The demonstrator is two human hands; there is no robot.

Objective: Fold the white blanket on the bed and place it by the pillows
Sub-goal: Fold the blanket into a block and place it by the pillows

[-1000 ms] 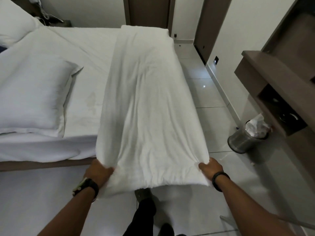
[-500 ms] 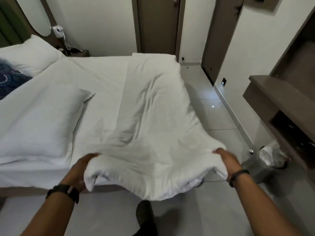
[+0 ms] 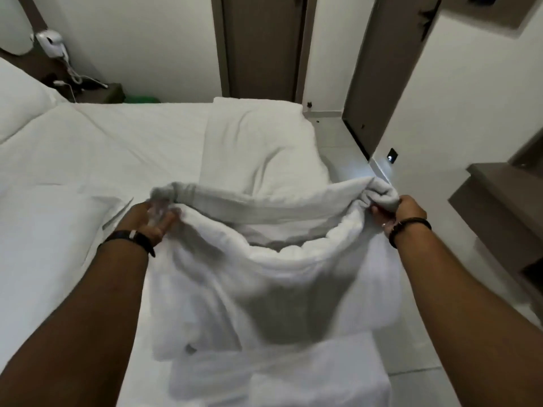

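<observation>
Both hands raised over bed (image 3: 132,148). Left hand (image 3: 150,214) and right hand (image 3: 404,211) each clench a near corner of blanket (image 3: 264,277). Its long axis runs away to the far end; pillow (image 3: 44,230) lies left, nearer left hand.

Both arms reach forward toward 12 o'clock, forearms bare, each wrist with a dark band. Left hand (image 3: 152,215) at about 10 o'clock, palm turned up, fingers curled into white blanket (image 3: 264,277) (blurred, exact finger layout unclear). Right hand (image 3: 402,211) at about 2 o'clock, back of hand up, fingers clenched round a bunched edge, level with the left.
</observation>
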